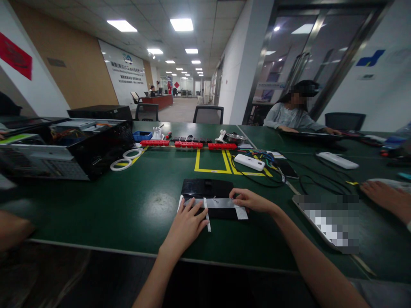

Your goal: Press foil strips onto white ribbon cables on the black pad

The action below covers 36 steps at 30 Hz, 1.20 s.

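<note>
A flat black panel point(191, 187) lies on the green table in front of me. Across it runs a silver-grey strip point(221, 203), with a narrow white tape piece point(208, 223) crossing its middle and hanging past the panel's near edge. Another white piece point(242, 213) sits under the strip's right end. My left hand point(188, 222) rests with fingers spread over the strip's left part and the narrow tape. At the right end, my right hand point(250, 200) pinches the strip's edge between thumb and fingers.
An opened computer case point(105, 145) stands at the left, with white tape rolls point(120, 164) beside it. Red blocks point(189, 144) line up at the back. A white device point(249, 162), cables and a tablet-like object point(313, 218) lie to the right. Other people sit around the table.
</note>
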Each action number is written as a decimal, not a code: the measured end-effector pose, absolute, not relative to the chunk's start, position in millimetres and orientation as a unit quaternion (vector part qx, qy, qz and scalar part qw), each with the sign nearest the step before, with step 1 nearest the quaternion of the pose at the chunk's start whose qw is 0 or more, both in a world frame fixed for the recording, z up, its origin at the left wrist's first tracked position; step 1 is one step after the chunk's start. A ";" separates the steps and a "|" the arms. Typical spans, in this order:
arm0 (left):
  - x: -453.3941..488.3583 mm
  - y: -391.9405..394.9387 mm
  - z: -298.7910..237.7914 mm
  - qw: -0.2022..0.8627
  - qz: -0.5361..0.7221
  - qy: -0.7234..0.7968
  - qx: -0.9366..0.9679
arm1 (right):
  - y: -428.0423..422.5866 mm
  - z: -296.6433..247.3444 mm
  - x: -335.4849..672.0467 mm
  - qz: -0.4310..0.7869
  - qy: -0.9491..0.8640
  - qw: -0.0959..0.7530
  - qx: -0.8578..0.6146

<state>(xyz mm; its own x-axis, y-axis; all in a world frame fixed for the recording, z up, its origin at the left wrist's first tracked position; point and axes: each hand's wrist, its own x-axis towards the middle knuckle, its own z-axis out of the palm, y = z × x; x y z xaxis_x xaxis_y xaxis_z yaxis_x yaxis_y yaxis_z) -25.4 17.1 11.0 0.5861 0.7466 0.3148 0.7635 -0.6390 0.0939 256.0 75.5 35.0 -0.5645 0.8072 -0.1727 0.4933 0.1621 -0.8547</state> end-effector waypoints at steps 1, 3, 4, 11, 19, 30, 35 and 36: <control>-25.6 17.4 10.8 0.020 -0.164 -0.425 -0.890 | 75.8 34.4 256.5 0.478 -0.743 0.164 -0.438; -25.9 18.2 10.8 0.008 -0.165 -0.428 -0.889 | 76.6 33.1 257.5 0.480 -0.742 0.162 -0.438; -25.9 18.8 11.1 0.003 -0.166 -0.429 -0.888 | 77.0 32.6 258.0 0.480 -0.743 0.160 -0.438; -18.3 21.0 21.8 0.006 -0.147 -0.439 -0.887 | 75.7 35.1 255.7 0.474 -0.743 0.159 -0.445; -9.8 20.8 29.0 -0.018 -0.148 -0.457 -0.877 | 76.7 32.7 257.9 0.481 -0.740 0.162 -0.442; -43.0 25.6 16.7 -0.060 -0.203 -0.462 -0.861 | 75.7 35.1 257.0 0.477 -0.743 0.154 -0.444; -89.6 26.3 -1.4 -0.047 -0.233 -0.527 -0.816 | 75.3 36.7 256.4 0.475 -0.743 0.153 -0.445; -97.7 26.0 -7.5 -0.042 -0.235 -0.542 -0.806 | 75.4 36.7 256.6 0.475 -0.744 0.152 -0.446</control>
